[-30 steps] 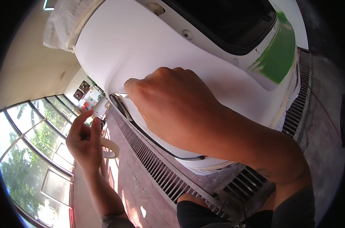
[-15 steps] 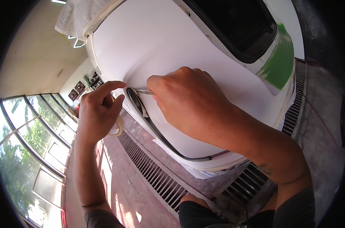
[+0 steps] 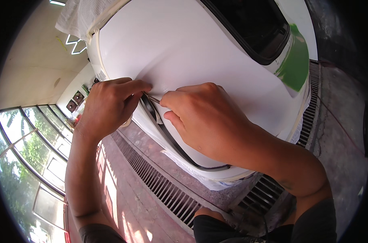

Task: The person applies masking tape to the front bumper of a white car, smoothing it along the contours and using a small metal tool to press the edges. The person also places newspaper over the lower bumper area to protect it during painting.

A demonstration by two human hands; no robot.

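Note:
My right hand is closed around a thin, flat metal tool, whose far end reaches the top of a dark gap along the white car panel. Most of the tool is hidden in my fist. My left hand is at that same end, its index fingertip on the panel beside the tool and the thumb just below. A roll of masking tape hangs at the curled fingers of this hand, mostly covered by it. A small pale flap sticks out of the gap.
Masking paper covers the car's far left part, and more paper lines its lower edge. A dark window and a green patch are at the right. Floor grates run beneath; tall windows stand left.
My left hand has moved right, onto the panel at the tool's tip. The right hand has shifted slightly right and down, still gripping the tool. The tape roll is more hidden.

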